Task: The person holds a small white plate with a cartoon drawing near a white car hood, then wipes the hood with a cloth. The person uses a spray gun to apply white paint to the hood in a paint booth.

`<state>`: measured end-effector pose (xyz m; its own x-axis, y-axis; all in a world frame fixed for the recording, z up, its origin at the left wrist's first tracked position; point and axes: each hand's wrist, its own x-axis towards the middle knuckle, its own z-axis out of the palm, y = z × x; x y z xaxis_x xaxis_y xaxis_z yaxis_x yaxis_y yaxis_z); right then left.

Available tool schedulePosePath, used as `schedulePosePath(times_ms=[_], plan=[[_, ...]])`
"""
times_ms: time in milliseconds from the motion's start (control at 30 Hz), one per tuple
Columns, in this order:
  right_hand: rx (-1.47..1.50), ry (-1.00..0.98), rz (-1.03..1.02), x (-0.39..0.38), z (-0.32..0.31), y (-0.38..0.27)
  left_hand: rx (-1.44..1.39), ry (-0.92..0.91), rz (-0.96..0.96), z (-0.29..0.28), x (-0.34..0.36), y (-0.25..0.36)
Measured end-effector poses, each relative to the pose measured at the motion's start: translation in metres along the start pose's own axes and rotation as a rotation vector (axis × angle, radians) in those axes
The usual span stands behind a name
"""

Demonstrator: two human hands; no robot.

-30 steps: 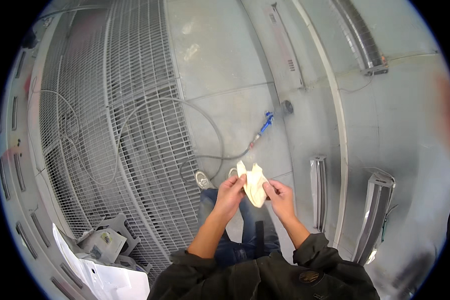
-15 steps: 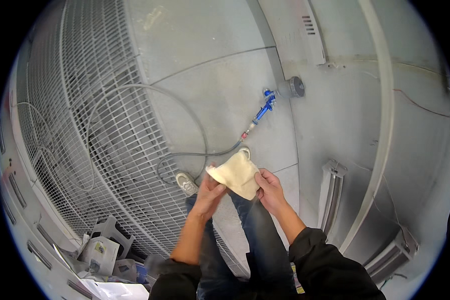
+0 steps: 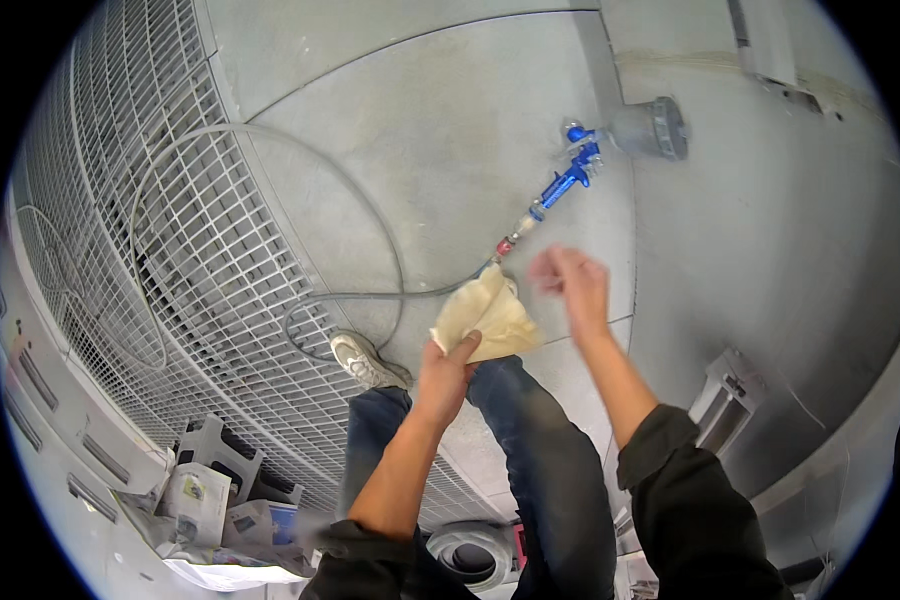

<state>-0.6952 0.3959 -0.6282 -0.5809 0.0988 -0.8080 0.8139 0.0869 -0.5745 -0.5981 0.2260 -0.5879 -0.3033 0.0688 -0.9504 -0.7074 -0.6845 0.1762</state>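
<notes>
A pale yellow cloth hangs over my legs and one shoe, pinched at its lower left edge by my left hand. To the right of the cloth and apart from it, my right hand is in the air; its fingers are smeared by motion. Beyond that hand lies a blue spray gun on the floor, with a grey cup at its far end. A red coupling joins its handle end to a grey hose.
Metal floor grating runs along the left, with the hose looped across it. A grey step stool and papers stand at the lower left. A coiled roll lies behind my legs. A long grey fixture stands at right.
My right hand has let go of the cloth and moved up and right, toward the spray gun. The left hand keeps the cloth. The view has shifted closer to the gun.
</notes>
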Motion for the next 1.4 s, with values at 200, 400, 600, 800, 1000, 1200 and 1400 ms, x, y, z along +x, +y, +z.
schedulePosePath(times_ms=[200, 400, 600, 800, 1000, 1200, 1400], plan=[[-0.090, 0.311, 0.008, 0.197, -0.042, 0.071, -0.495, -0.211, -0.010, -0.044, 0.031, 0.028], [0.344, 0.297, -0.029, 0.221, -0.035, 0.065, -0.471, -0.129, 0.077, -0.084, 0.012, 0.043], [0.091, 0.426, -0.120, 0.084, 0.027, 0.036, -0.155, 0.041, 0.246, -0.123, -0.079, 0.037], [-0.005, 0.170, -0.302, -0.140, 0.101, -0.058, -0.348, -0.023, 0.430, -0.126, -0.227, 0.073], [0.116, -0.177, -0.564, -0.323, 0.182, -0.119, -0.524, -0.288, 0.523, -0.189, -0.370, 0.079], [-0.009, -0.369, -0.683, -0.534, 0.285, -0.198, -0.674, -0.490, 0.492, -0.249, -0.565, 0.126], [-0.029, -0.908, -0.600, -0.685, 0.436, -0.258, -0.606, -0.992, 0.689, -0.317, -0.658, 0.214]])
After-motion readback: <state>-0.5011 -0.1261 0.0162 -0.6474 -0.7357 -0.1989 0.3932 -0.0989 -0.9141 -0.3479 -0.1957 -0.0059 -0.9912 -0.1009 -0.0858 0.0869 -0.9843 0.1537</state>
